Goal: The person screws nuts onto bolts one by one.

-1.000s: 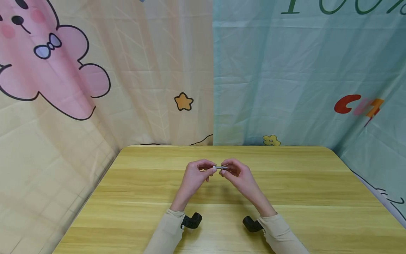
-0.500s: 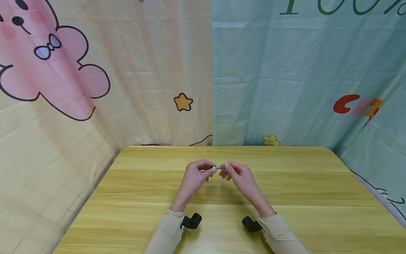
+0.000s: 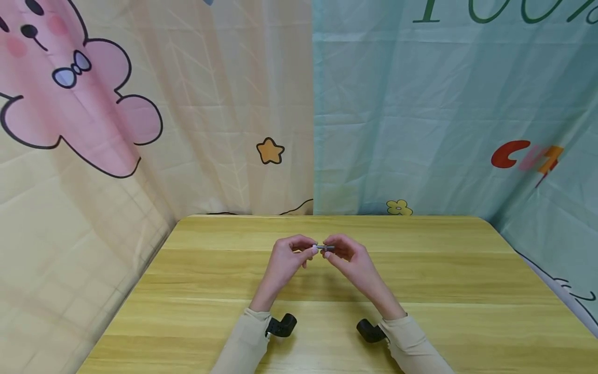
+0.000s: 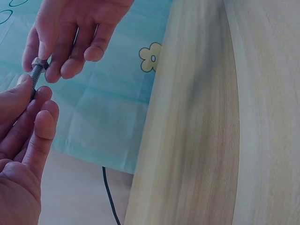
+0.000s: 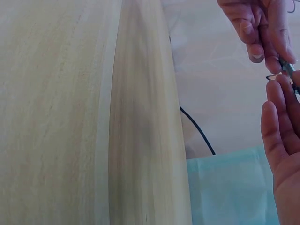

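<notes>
A small metal bolt [image 3: 320, 246] is held level above the table between both hands. My left hand [image 3: 287, 259] pinches its left end between thumb and fingers, hiding the head. On the threaded shank sits a hex nut [image 4: 40, 63], seen best in the left wrist view. Thumb and forefinger of my right hand [image 3: 353, 261] pinch this nut from either side, while the other fingers stay loosely bent. The right wrist view catches only part of the bolt [image 5: 288, 69], at its right edge between the fingertips.
Below the hands spreads a wood-grain table [image 3: 210, 280]. Printed curtains [image 3: 397, 114] hang behind it and at both sides. A black cable [image 5: 198, 129] runs beyond the table edge. Each wrist carries a black camera mount [image 3: 282, 325].
The right thumb rolled up over the nut half a second ago and now lies lower again, with the fingers back around the nut. The left hand has stayed still.
</notes>
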`<state>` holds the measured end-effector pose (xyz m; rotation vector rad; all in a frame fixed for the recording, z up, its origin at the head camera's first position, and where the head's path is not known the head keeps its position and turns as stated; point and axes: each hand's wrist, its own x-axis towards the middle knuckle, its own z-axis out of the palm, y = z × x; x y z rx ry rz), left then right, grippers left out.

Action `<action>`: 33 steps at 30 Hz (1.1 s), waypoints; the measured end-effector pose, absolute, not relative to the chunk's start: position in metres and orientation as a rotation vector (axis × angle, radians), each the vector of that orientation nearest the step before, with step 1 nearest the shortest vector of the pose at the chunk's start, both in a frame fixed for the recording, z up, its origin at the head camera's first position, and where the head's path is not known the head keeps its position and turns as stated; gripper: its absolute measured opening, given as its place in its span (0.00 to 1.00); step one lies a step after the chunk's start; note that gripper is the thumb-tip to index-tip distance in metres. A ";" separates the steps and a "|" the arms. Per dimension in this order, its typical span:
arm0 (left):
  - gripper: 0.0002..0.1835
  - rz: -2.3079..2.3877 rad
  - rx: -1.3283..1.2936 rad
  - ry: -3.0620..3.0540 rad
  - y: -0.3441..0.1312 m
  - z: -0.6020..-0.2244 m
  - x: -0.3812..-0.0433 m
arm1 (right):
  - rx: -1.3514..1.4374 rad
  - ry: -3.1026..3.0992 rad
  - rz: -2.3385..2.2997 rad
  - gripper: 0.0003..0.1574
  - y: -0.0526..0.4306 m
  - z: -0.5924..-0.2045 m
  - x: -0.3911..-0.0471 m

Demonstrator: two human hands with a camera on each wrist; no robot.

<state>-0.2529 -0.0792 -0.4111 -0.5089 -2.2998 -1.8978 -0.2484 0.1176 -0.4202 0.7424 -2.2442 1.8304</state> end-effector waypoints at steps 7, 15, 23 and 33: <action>0.05 -1.917 -0.521 -2.292 -0.078 -0.412 -0.253 | 0.702 -2.284 1.896 0.16 0.119 -0.420 -0.248; 0.07 -1.907 -0.516 -2.310 -0.078 -0.413 -0.253 | 0.610 -2.359 1.837 0.15 0.118 -0.421 -0.249; 0.04 -1.881 -0.507 -2.312 -0.078 -0.409 -0.250 | 0.585 -2.356 1.833 0.17 0.114 -0.414 -0.245; 0.05 -1.898 -0.500 -2.304 -0.079 -0.412 -0.253 | 0.697 -2.289 1.751 0.14 0.115 -0.422 -0.248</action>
